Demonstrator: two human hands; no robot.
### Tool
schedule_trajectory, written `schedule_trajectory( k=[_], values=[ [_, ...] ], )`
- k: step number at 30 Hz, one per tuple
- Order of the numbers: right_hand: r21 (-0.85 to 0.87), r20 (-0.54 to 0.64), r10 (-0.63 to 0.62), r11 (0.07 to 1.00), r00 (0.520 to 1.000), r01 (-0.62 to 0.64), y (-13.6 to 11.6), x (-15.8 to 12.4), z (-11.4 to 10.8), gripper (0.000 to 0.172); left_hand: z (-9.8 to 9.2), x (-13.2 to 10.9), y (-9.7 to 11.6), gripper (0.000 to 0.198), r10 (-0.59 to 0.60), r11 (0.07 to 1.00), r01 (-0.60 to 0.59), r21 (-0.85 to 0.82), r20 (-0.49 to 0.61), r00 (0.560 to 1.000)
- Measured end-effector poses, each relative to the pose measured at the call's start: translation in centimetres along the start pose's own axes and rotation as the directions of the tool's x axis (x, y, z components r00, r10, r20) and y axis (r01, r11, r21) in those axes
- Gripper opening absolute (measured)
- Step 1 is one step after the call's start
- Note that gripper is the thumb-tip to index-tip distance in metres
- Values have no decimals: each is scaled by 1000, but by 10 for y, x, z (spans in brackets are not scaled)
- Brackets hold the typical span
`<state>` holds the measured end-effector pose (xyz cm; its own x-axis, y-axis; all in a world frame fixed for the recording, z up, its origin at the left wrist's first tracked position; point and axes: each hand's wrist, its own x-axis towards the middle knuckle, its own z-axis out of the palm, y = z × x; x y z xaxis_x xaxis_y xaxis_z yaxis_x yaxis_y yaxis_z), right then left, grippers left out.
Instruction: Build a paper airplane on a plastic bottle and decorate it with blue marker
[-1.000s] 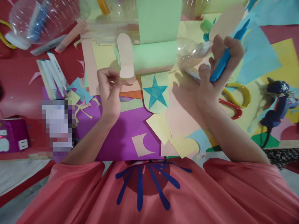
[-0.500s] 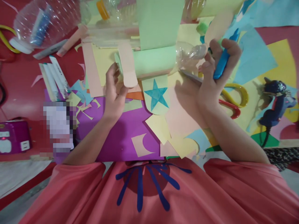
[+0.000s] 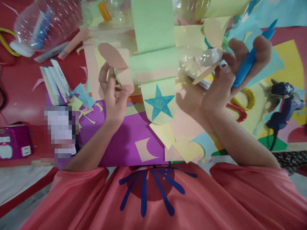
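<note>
A clear plastic bottle [image 3: 192,60] lies sideways, wrapped in pale green paper [image 3: 154,65]. Below the wrap hangs a rounded yellow-green flap with a blue star [image 3: 160,103]. At the wrap's left end, the fingers of my left hand [image 3: 114,95] are bent around a pale pink rounded strip [image 3: 126,68]. My right hand [image 3: 220,83] is at the bottle's neck, with a blue marker [image 3: 247,65] held between its fingers. Thumb and forefinger pinch near a small white tip and a pale oval paper piece [image 3: 206,74]; what exactly they grip is partly hidden.
Scissors with yellow and red handles [image 3: 236,111] lie under my right wrist. A dark blue glue gun [image 3: 280,111] is at the right. White markers [image 3: 56,81], a large clear bottle [image 3: 62,22] and a purple box [image 3: 15,140] stand left. Purple paper [image 3: 124,137] and scraps lie in front.
The wrapped bottle has turned and shifted slightly, with the pink strip now farther left and the star flap lower. My right hand has moved right, and its marker has tilted.
</note>
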<state>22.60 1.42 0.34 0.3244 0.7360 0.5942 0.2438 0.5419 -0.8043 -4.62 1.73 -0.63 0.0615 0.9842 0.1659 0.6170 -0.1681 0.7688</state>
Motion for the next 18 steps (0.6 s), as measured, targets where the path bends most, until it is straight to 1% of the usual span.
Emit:
schedule_trajectory(
  k=[1, 2, 5, 7, 9, 11, 12, 16, 18],
  values=[
    [-46, -6, -5, 999, 1000, 5, 1, 0, -1, 39, 0, -1, 3, 61, -24, 1000, 25, 6, -9, 1000],
    [-106, -14, -10, 994, 1000, 9, 2, 1, -1, 40, 0, -2, 6, 60, -21, 1000, 21, 10, -17, 1000],
    [-297, -34, 6, 955, 999, -15, 6, 3, -2, 41, 1, -4, 8, 59, 26, 998, -26, 52, -4, 1000],
    [-362, -44, 40, 931, 998, -53, 9, 4, -2, 40, 2, -4, 6, 58, 60, 993, -62, 100, 23, 998],
    [-330, -47, 76, 940, 996, -87, 11, 4, -1, 38, 3, -5, 5, 60, 87, 984, -93, 149, 45, 995],
    [-261, -43, 78, 961, 996, -87, 12, 3, 0, 38, 4, -5, 6, 64, 89, 979, -97, 177, 52, 995],
    [-253, -39, 71, 964, 997, -78, 13, 3, 1, 39, 5, -5, 6, 66, 82, 979, -91, 181, 55, 995],
    [-376, -8, 23, 926, 1000, -24, 7, 1, -1, 37, 2, -2, 8, 69, 70, 978, -85, 189, 83, 994],
    [-362, -1, 4, 932, 1000, -4, -2, 2, -2, 35, -1, 0, 9, 68, 98, 975, -134, 179, 197, 975]
  ],
)
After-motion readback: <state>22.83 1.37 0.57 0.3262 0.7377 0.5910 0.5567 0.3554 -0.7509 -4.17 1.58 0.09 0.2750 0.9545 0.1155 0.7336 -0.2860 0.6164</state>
